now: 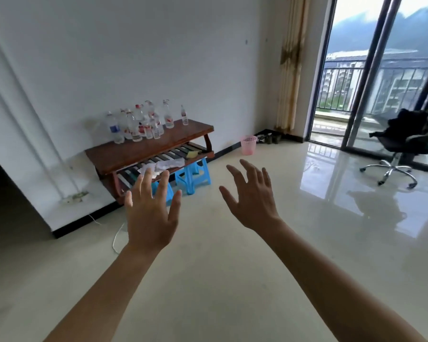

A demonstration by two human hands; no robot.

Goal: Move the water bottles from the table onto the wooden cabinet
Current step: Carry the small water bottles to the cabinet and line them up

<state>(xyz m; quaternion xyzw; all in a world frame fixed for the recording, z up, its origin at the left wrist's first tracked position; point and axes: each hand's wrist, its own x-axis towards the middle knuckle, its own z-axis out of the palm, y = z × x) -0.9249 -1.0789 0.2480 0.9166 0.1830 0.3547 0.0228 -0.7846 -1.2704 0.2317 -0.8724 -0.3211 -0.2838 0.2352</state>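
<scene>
Held out empty, fingers spread: left hand (pixel 150 218) and right hand (pixel 253 201) | clear plastic water bottles (pixel 134 124) crowded at left end of reddish-brown wooden top (pixel 163 144) | risk: neighbours could be toppled if one is pulled from the tight cluster.

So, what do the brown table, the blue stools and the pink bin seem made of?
Low reddish-brown table: probably varnished wood, slight sheen. Small blue stools: likely moulded plastic, even bright colour. Pink openwork bin: likely plastic, thin lattice wall.
</scene>
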